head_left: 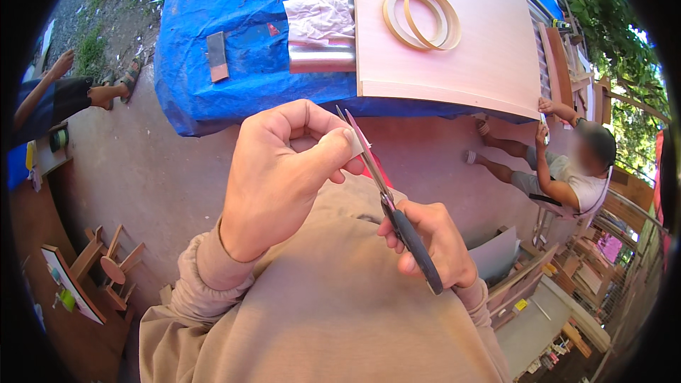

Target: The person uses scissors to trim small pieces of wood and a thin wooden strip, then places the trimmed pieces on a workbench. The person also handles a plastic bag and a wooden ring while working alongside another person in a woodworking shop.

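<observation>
Between the thumb and fingers of my left hand (280, 170) is a small pale strip (356, 145); most of it is hidden by the fingers, and I cannot tell its material. My right hand (436, 237) grips a pair of scissors (389, 202) with black handles. Its blades point up and away, parted a little at the tips, and lie right beside the pale strip. A bit of red (374, 169) shows behind the blades. Both hands are held in front of my body, short of the table's near edge.
Ahead, a blue tarp (248, 110) covers a table bearing a wooden board (489, 50), pale rings (434, 20), a crumpled cloth (319, 18) and a sanding block (217, 57). A seated person (578, 177) touches the board's right corner. Another person's legs (71, 99) show at left. Wood pieces (117, 262) lie lower left.
</observation>
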